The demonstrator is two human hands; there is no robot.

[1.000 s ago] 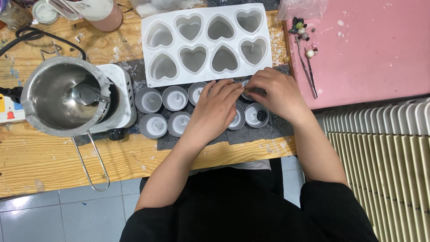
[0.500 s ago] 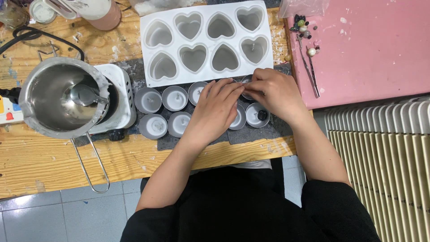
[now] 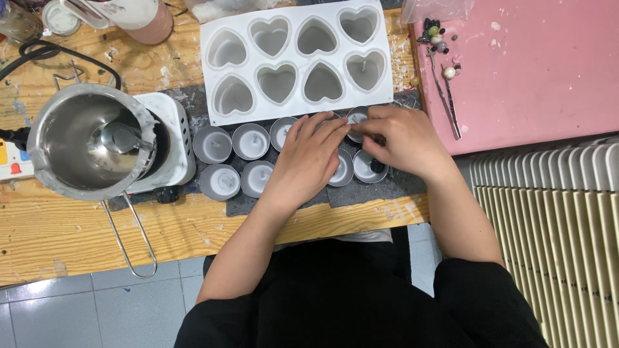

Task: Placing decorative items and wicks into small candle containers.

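Observation:
Several round metal tealight cups with pale wax stand in two rows on a grey felt mat. My left hand lies over the middle cups, its fingers stretched toward one cup in the back row. My right hand pinches at that same cup with thumb and fingers. The fingertips of both hands meet there and hide what is between them. A white silicone mould with several heart-shaped cavities lies just behind the cups.
A metal pouring pot sits on a white hot plate at the left, its wire handle over the table edge. A pink board with tweezers and beads lies at the right. Below it stands a white radiator.
Both hands stay over the same back-row cup. Only the fingertips have shifted a little closer together.

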